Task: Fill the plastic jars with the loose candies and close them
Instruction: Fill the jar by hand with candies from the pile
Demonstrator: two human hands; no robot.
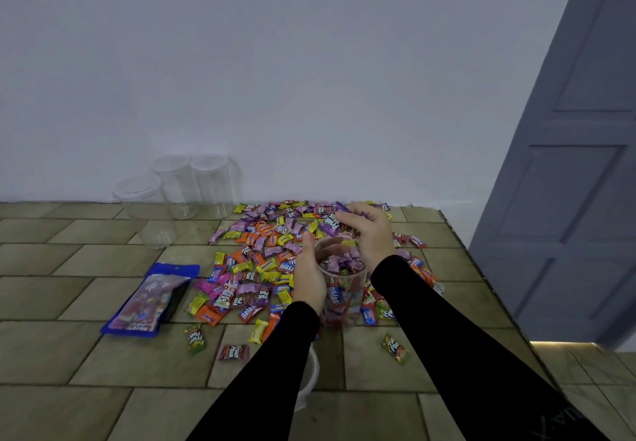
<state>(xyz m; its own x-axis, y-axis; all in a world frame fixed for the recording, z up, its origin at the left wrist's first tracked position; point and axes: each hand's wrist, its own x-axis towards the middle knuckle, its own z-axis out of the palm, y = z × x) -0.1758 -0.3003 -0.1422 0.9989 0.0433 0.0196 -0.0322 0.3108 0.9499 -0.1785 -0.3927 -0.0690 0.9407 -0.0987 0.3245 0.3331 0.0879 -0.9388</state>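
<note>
So the left hand (309, 279) is wrapped around the side of a clear plastic jar (344, 289) that's standing upright on the tile-patterned surface (69, 354), right in the near part of the candy pile. The jar is already mostly packed with wrapped candies, the purple ones sitting up near the rim. The right hand (370, 230) is just above the jar's mouth, fingers curled around a few purple-wrapped candies (335, 218).

The rest of the loose candies (265, 255) are spread across the surface from the far wall down toward the jar: purple, orange, yellow, red and blue wrappers all mixed. A few strays sit apart on the near side, like a green Fruit Plus one (195, 337) on the left and another (395, 347) on the right.

Three empty jars (179, 193) stand together at the far left by the wall, no lids on them. A blue candy bag (151, 299) lies flat to the left of the pile. Something white and round (311, 378) peeks out from under the left sleeve, can't tell what it is. There's a grey door (578, 165) on the right.
</note>
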